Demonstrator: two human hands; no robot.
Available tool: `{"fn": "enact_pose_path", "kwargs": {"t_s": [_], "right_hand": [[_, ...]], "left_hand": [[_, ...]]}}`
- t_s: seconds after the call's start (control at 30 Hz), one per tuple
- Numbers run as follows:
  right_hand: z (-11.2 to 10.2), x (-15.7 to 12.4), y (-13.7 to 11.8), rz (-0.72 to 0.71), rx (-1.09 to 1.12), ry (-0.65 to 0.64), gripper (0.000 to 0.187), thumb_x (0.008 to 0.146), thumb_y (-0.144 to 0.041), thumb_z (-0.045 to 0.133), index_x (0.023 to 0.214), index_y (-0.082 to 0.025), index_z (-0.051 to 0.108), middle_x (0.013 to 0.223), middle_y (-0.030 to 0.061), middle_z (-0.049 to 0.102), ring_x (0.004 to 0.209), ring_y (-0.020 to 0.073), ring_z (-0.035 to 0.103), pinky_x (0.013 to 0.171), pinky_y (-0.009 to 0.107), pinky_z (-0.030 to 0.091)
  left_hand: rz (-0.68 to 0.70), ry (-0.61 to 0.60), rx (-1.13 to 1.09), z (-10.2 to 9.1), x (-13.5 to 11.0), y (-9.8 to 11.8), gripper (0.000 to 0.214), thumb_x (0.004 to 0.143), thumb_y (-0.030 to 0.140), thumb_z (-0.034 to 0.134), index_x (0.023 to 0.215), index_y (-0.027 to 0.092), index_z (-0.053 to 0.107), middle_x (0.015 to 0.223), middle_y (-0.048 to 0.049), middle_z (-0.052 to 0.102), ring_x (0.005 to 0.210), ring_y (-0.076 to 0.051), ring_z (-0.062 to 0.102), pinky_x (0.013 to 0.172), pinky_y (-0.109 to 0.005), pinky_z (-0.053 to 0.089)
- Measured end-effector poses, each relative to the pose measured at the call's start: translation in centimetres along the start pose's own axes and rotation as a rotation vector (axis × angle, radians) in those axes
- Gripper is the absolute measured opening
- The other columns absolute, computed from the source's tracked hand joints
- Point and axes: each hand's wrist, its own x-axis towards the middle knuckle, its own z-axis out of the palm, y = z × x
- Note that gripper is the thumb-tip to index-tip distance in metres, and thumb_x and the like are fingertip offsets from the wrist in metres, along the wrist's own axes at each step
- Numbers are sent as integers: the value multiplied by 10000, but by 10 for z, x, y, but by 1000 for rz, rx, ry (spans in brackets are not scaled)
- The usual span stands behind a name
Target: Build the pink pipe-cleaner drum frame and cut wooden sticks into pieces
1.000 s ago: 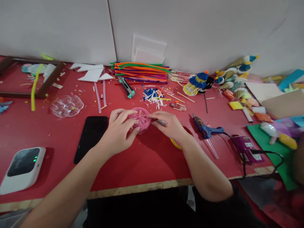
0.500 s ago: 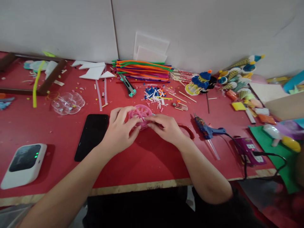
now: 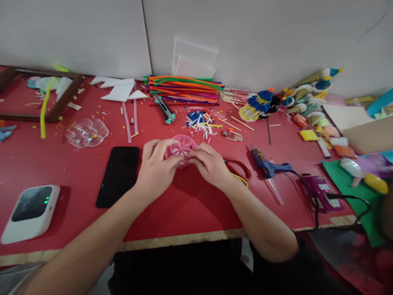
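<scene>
Between my two hands is a small pink wheel-shaped piece (image 3: 186,142) with a round rim and thin spokes. My left hand (image 3: 158,164) grips its left side, thumb along the near edge and fingers curled behind. From the right, my right hand (image 3: 211,164) pinches at its near right edge with thumb and fingertips; whether a small part sits in that pinch I cannot make out. Part of the piece is covered by my fingers. Red-handled scissors (image 3: 241,166) lie beside my right wrist, partly hidden by it. A black phone (image 3: 119,176) rests left of my left hand.
Behind the hands lie cut scraps (image 3: 201,122), a utility knife (image 3: 165,110) and a bundle of pipe cleaners (image 3: 184,88). A corded glue gun (image 3: 267,164) is at right, a clear palette (image 3: 87,133) at left. A white device (image 3: 30,213) stands near the front edge.
My right hand has shifted slightly left and its fingers have drawn in, uncovering more of the scissors. The left hand stays on the pink piece. The view has moved a little.
</scene>
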Motion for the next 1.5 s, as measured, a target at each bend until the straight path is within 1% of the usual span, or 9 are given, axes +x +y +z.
{"fn": "enact_pose_path", "kwargs": {"t_s": [0.27, 0.4, 0.6, 0.73, 0.9, 1.0, 1.2, 1.4, 1.5], "right_hand": [[3, -2, -2, -32, 6, 37, 203, 911, -116, 477, 944, -218, 650, 865, 59, 634, 816, 182, 587, 748, 309, 504], [-1, 0, 1, -60, 49, 35, 188, 922, -137, 510, 973, -213, 673, 859, 46, 639, 827, 168, 597, 773, 303, 505], [-4, -1, 7, -18, 23, -36, 238, 920, -250, 564, 1141, -250, 654, 915, 47, 636, 889, 190, 598, 814, 354, 508], [-8, 1, 9, -8, 16, -38, 323, 920, -123, 464, 1147, -253, 653, 955, 62, 648, 918, 186, 606, 837, 354, 510], [-13, 1, 7, 105, 67, 36, 488, 870, -46, 374, 1229, -278, 608, 1115, 67, 663, 1052, 189, 616, 919, 384, 507], [-11, 1, 3, 213, 106, 88, 452, 867, -85, 414, 1235, -277, 594, 1151, 51, 688, 1069, 193, 632, 945, 396, 508], [-7, 0, 2, 270, 107, 111, 297, 914, -178, 460, 1129, -251, 651, 1069, 54, 724, 1012, 196, 660, 890, 365, 530], [-12, 2, 2, 165, 134, -8, 286, 917, -220, 506, 1162, -256, 650, 1018, 64, 636, 935, 176, 620, 843, 351, 521], [-11, 3, 2, 166, 147, -3, 203, 914, -288, 566, 1080, -245, 675, 983, 58, 612, 935, 173, 608, 847, 345, 515]], "left_hand": [[1, 17, 18, -2, -1, 0, 236, 881, 167, 548, 901, 257, 766, 1253, -91, 583, 1144, -330, 433, 979, -553, 402], [21, 20, 7, -3, 0, -2, 228, 897, 191, 554, 910, 262, 770, 1259, -89, 599, 1146, -325, 434, 976, -543, 405], [71, 59, -74, 1, 2, -9, 146, 886, 300, 627, 973, 275, 742, 1023, -56, 699, 1025, -251, 520, 917, -434, 460], [100, -9, -119, -2, 4, -15, 357, 860, 428, 642, 1143, 210, 651, 1067, -90, 685, 1033, -256, 557, 962, -436, 450], [-74, -88, -167, -8, 7, -21, 563, 792, 476, 710, 1254, 195, 551, 1265, -134, 590, 1200, -305, 527, 1038, -482, 419], [-172, -125, -231, -9, 7, -21, 543, 823, 420, 694, 1297, 212, 527, 1266, -114, 613, 1182, -286, 565, 1014, -469, 456], [-40, -38, -152, -8, 6, -21, 124, 860, 253, 650, 953, 232, 730, 1199, -84, 622, 1099, -257, 585, 961, -442, 477], [13, -80, -81, -7, 7, -22, 154, 886, 237, 603, 940, 236, 747, 1068, -74, 681, 1004, -257, 587, 908, -455, 485], [-2, -63, -112, -7, 7, -19, 140, 881, 229, 609, 906, 246, 746, 1067, -64, 676, 1012, -251, 586, 922, -453, 480]]}}
